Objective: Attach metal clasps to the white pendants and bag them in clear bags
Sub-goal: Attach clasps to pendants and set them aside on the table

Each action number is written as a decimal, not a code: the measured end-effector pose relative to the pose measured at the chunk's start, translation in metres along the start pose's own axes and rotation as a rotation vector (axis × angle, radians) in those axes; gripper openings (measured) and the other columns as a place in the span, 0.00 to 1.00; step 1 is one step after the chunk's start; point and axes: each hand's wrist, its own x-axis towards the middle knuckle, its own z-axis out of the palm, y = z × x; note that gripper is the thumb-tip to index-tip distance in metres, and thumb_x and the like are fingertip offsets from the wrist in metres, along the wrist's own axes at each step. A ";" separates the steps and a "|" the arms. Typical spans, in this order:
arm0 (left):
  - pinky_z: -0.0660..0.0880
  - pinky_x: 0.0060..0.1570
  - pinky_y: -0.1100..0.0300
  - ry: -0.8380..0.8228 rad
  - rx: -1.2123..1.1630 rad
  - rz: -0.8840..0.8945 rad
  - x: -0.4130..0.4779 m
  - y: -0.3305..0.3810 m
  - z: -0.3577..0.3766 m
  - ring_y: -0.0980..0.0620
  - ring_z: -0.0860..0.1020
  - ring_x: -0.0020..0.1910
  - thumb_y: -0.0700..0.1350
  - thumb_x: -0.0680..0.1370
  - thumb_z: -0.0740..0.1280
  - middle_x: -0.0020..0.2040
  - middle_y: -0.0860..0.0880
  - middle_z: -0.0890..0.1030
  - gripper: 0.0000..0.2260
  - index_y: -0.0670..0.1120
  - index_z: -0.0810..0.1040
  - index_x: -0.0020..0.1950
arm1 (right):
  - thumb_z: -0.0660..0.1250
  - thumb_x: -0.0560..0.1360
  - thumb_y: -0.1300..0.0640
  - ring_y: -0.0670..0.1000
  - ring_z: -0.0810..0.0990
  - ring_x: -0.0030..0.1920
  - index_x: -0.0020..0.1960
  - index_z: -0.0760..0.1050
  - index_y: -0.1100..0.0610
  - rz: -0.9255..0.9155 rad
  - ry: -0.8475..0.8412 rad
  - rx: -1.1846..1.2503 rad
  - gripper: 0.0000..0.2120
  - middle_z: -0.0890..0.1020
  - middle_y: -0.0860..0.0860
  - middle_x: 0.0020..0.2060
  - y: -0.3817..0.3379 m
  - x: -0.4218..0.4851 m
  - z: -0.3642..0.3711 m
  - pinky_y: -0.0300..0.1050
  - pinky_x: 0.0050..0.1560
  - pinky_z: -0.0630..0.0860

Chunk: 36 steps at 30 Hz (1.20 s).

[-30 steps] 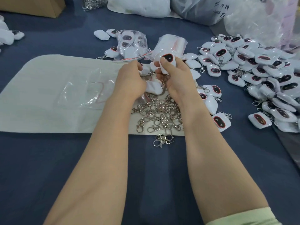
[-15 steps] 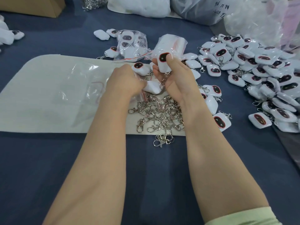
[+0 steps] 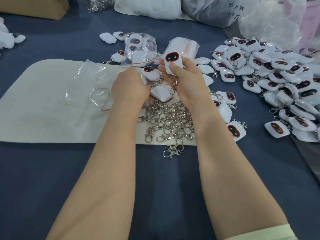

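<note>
My right hand (image 3: 186, 80) grips a white pendant (image 3: 173, 61) with a dark red-rimmed oval face, held upright above the mat; a metal clasp (image 3: 173, 86) hangs from it. My left hand (image 3: 130, 87) is curled over the edge of a clear bag (image 3: 90, 87) with a red zip line, lying on the white mat (image 3: 43, 108). A pile of loose metal clasps (image 3: 168, 123) lies just below both hands. Two more pendants (image 3: 150, 72) lie between the hands.
A big heap of white pendants (image 3: 270, 75) covers the right side of the blue cloth. Filled clear bags (image 3: 141, 49) and a stack of empty bags (image 3: 185, 47) lie behind the hands. A cardboard box (image 3: 34, 6) and large plastic sacks (image 3: 213, 11) stand at the back.
My left hand came off the pendant, moved left and down and took hold of the clear bag, which has lifted and crumpled. My right hand keeps the pendant, now with the clasp dangling.
</note>
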 end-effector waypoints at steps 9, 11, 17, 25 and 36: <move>0.70 0.53 0.58 0.020 -0.146 0.021 -0.001 0.001 -0.003 0.42 0.76 0.58 0.40 0.76 0.63 0.57 0.42 0.79 0.12 0.42 0.76 0.59 | 0.68 0.77 0.59 0.43 0.74 0.33 0.53 0.75 0.57 -0.289 0.209 -0.325 0.05 0.79 0.49 0.37 -0.012 -0.007 0.025 0.40 0.40 0.73; 0.68 0.50 0.58 0.026 -0.199 0.047 -0.003 0.003 -0.003 0.43 0.76 0.56 0.40 0.76 0.63 0.56 0.42 0.79 0.12 0.44 0.73 0.60 | 0.67 0.77 0.61 0.44 0.78 0.32 0.51 0.72 0.58 -0.217 0.218 -0.212 0.05 0.78 0.50 0.37 -0.010 -0.008 0.032 0.40 0.39 0.78; 0.72 0.50 0.58 0.070 -0.375 0.040 -0.005 0.007 -0.006 0.46 0.77 0.49 0.39 0.75 0.61 0.48 0.47 0.78 0.10 0.47 0.72 0.56 | 0.68 0.75 0.61 0.54 0.80 0.43 0.59 0.66 0.58 -0.110 0.208 -0.560 0.16 0.79 0.54 0.44 0.012 -0.007 0.039 0.48 0.49 0.77; 0.67 0.41 0.69 0.199 -0.599 0.032 -0.001 0.009 -0.012 0.57 0.73 0.41 0.38 0.76 0.61 0.37 0.58 0.72 0.07 0.49 0.70 0.51 | 0.71 0.74 0.53 0.59 0.83 0.46 0.44 0.71 0.56 -0.074 0.163 -0.621 0.10 0.84 0.58 0.42 0.012 -0.007 0.046 0.59 0.55 0.77; 0.69 0.32 0.75 0.099 -0.855 0.002 0.000 0.014 -0.016 0.65 0.74 0.34 0.37 0.78 0.61 0.42 0.55 0.75 0.09 0.46 0.75 0.56 | 0.64 0.80 0.61 0.50 0.75 0.33 0.39 0.69 0.60 0.143 0.010 -0.063 0.11 0.74 0.55 0.32 -0.001 -0.007 0.036 0.41 0.40 0.79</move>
